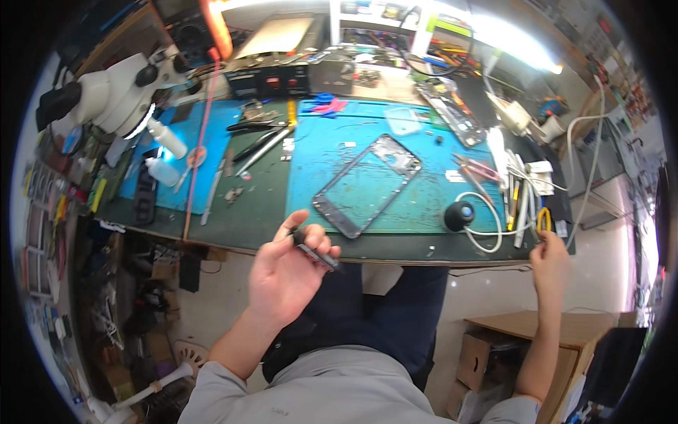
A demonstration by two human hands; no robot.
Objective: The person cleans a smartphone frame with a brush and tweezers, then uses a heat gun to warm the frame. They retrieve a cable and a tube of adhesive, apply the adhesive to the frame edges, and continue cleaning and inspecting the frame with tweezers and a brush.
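My left hand is raised just off the table's front edge, its fingers closed round a small dark oblong part; its exact kind is not clear. Beyond it, on the blue mat, lies a bare black phone frame, tilted at an angle, with metal showing at its upper end. At the right end of the table my right hand pinches a tool with yellow looped handles. The lower part of that tool is hidden by the fingers.
A round dark-topped bottle and a looped white cable sit at the mat's right, near several pens and tools. A microscope stands far left, by two squeeze bottles. Black power-supply boxes line the back.
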